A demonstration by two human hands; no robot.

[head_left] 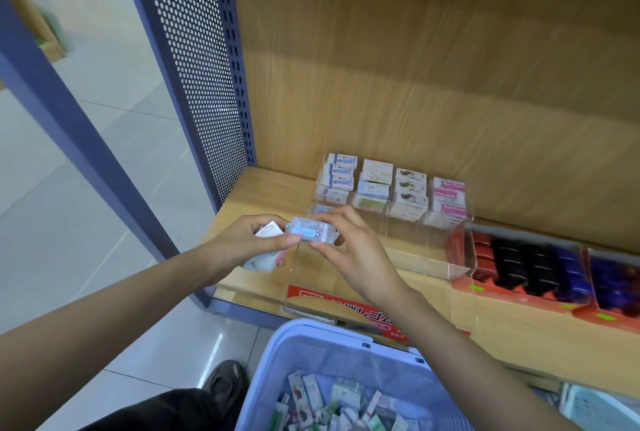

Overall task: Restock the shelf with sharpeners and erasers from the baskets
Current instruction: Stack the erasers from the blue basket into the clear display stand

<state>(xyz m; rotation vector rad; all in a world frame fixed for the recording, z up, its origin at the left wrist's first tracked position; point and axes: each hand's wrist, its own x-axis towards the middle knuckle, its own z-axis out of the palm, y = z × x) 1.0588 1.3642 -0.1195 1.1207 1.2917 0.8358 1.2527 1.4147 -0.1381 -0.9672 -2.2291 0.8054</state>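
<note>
1. A blue perforated metal panel (194,67) closes the left end of the wood-grain shelf (263,195).
2. The left hand (256,240) is curled round a few white packs (266,231). Its thumb tip touches the left end of the eraser (310,234).
3. The eraser is a small flat block in clear wrap with a pale blue label. It sits between both hands, above the front left corner of the clear plastic tray (429,262).
4. The right hand (349,250) pinches the eraser's right end between thumb and fingers.
5. The tray holds four rows of boxed erasers (377,188) at the back; the front part of its lanes is open.
6. A pale blue plastic basket (332,354) stands below the hands, with loose packs inside.
7. Red card boxes (512,292) sit just beside the tray's right wall. Their dark, red and blue contents are too blurred to name.
</note>
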